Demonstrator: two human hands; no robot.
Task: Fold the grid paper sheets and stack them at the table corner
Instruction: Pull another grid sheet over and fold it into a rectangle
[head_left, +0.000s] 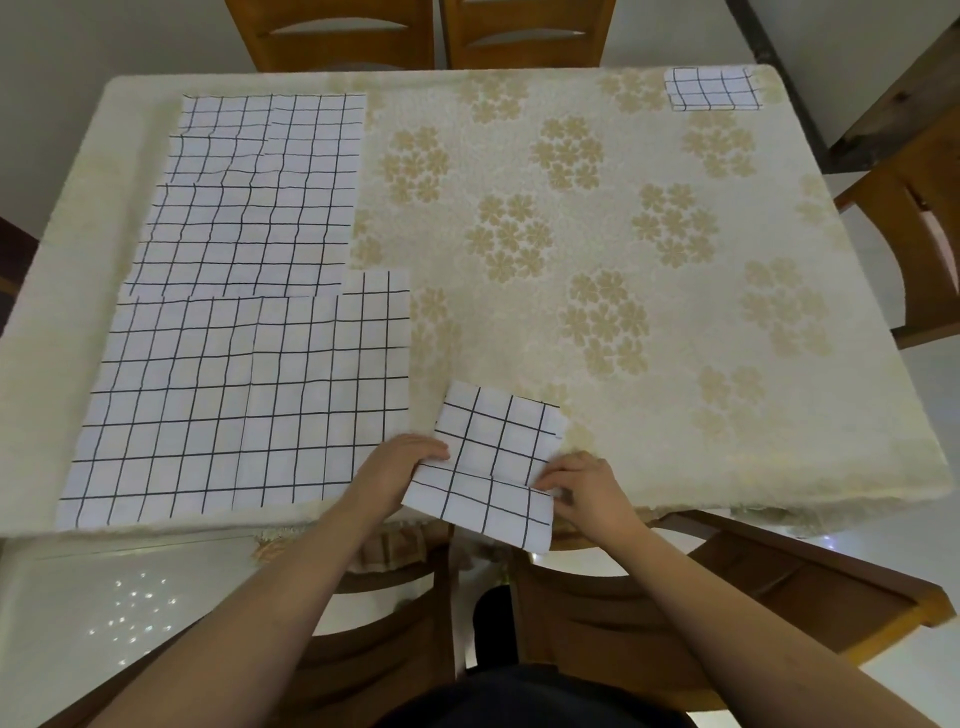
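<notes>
- Left grip (402, 460) pinches the folded grid sheet (493, 457) at its left edge; right grip (576, 488) pinches its right edge.
- Sheet lies at the tabletop (675, 322) near edge.
- 2 unfolded sheets (249, 374) lie left.
- Folded stack (712, 89) sits at the far right corner.

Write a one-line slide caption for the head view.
Both hands, left and right, fold a grid sheet at the table's near edge; one folded sheet waits at the far corner.

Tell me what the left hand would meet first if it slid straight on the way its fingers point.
The left hand points right, over the folded sheet it holds, so it would likely reach the right hand first.
</notes>
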